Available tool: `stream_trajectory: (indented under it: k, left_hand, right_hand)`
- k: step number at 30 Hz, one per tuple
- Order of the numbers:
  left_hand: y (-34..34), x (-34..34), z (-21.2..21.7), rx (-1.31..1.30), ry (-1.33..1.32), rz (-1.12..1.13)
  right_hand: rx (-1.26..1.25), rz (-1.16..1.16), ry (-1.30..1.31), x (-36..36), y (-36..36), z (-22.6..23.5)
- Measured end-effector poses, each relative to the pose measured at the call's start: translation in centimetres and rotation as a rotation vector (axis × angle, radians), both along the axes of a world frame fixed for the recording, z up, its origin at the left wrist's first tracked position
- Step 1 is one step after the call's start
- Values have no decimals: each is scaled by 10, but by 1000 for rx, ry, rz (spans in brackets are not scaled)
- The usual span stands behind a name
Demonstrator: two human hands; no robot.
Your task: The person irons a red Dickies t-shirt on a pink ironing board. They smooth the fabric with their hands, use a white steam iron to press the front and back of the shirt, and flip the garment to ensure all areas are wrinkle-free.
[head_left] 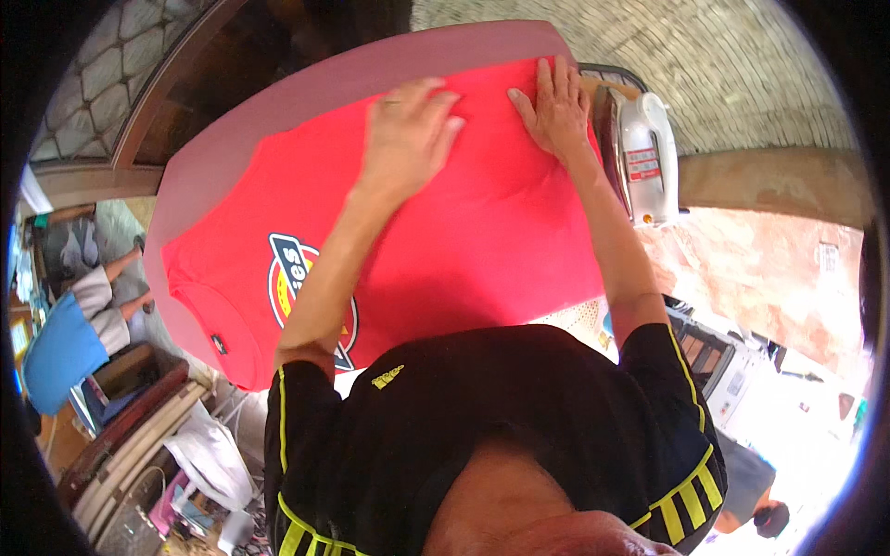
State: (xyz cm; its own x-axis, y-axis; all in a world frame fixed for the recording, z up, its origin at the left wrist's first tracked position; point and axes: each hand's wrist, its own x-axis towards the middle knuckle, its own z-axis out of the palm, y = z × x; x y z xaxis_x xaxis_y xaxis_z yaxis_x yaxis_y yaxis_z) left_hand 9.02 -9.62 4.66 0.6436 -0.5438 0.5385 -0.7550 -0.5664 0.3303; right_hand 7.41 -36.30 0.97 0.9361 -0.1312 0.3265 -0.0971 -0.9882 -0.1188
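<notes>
While we smooth it, our left hand [408,139] and right hand [554,107] flat, fingers spread, on the shirt [482,232] near the board's [306,102] far edge, iron [640,157] at its right end.

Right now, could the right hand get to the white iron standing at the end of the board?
Probably yes. The right hand lies flat on the red T-shirt, close beside the white iron standing at the pink ironing board's end, with nothing visible between them.

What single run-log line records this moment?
left hand: flat on red T-shirt | right hand: flat on shirt | iron: resting beside right hand
</notes>
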Motion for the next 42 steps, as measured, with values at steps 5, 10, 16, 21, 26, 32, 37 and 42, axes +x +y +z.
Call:
stream_trajectory:
  k: [5, 10, 16, 21, 26, 32, 37, 42]
  left_hand:
    - [-29, 10, -41, 423, -10, 176]
    - [-31, 12, -43, 456, 12, 160]
    - [-30, 14, -42, 482, 1, 165]
    - [-28, 16, -47, 438, 1, 147]
    - [-28, 17, -46, 464, -13, 169]
    - [-31, 18, -52, 400, 1, 134]
    - [-27, 18, -52, 405, -3, 151]
    - [-32, 20, -54, 413, -11, 167]
  right_hand:
    - [232, 211, -170, -59, -42, 90]
    - [75, -65, -164, -130, -102, 84]
    - [838, -300, 284, -118, -133, 76]
    - [641, -250, 154, -131, -123, 110]
    - [559, -165, 61, -164, -80, 128]
    - [646, -198, 35, -177, 13, 91]
    - [610, -102, -118, -97, 19, 80]
    - [68, -49, -117, 25, -53, 60]
